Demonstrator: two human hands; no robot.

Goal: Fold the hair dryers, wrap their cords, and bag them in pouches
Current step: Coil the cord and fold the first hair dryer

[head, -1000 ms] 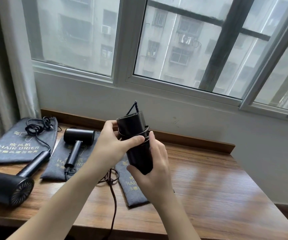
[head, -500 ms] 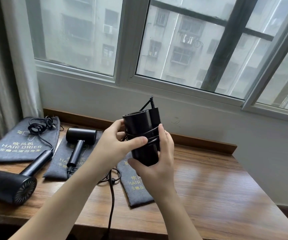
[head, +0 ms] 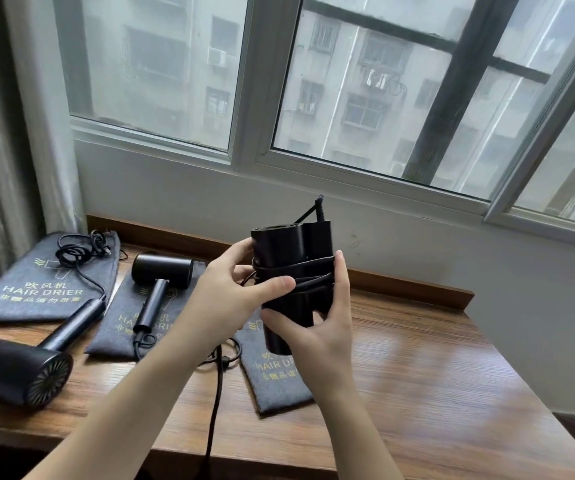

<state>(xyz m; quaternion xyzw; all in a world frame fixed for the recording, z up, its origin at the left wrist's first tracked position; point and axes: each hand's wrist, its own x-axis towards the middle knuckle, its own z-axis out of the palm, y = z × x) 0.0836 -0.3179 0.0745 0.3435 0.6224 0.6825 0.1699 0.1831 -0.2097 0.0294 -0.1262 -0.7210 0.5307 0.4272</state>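
Observation:
I hold a folded black hair dryer (head: 291, 251) upright above the wooden table (head: 435, 375), its cord (head: 313, 277) wound several times round the body. My left hand (head: 234, 299) grips its left side, thumb pressing the cord loops. My right hand (head: 320, 327) cups it from below and from the right. The rest of the cord (head: 217, 386) hangs down over the table's front edge. A grey pouch (head: 272, 379) lies under my hands. Two unfolded dryers lie at the left: one (head: 156, 282) on a second pouch (head: 120, 327), one (head: 16, 365) near a third pouch (head: 37, 285).
The table stands against a white wall below a large window (head: 348, 98). A wooden back rail (head: 410, 285) runs along the table's far edge. A curtain (head: 9, 133) hangs at the left. A coiled cord (head: 78, 247) lies on the leftmost pouch.
I have turned the folded dryer in my hands and lifted it slightly to the right. More cord loops now show across its front. The two dryers at the left have not moved.

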